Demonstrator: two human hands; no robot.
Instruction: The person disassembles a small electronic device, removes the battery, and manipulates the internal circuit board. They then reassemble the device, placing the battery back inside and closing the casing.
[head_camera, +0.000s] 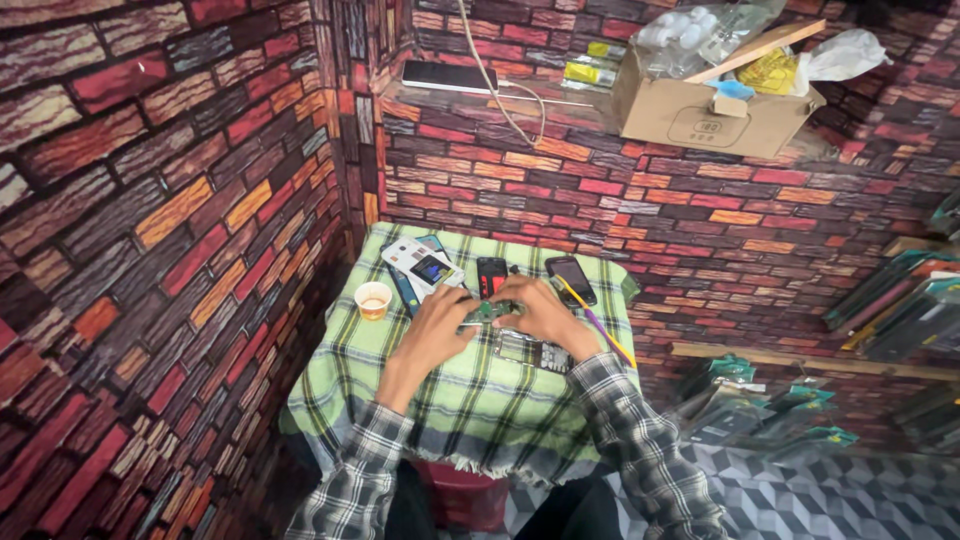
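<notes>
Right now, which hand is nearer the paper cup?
Left. The left hand sits just right of the paper cup; the right hand is farther right, beyond the small circuit board both hold.

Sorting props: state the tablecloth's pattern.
Green plaid tablecloth, crossed by dark and white stripes; head view.

A small table under a green plaid cloth (470, 400) sits at the centre of the frame. On its left edge stands a paper cup (373, 299). Towards the back of the cloth lie a white phone back cover (420, 266), a small black phone (491, 275) and a dark smartphone (570, 279). A thin yellow and purple tool (597, 322) lies along the right side. At upper right a cardboard box (700, 115) holding plastic bags rests on a ledge, with a flat phone (449, 77) and white cable at upper centre.
</notes>
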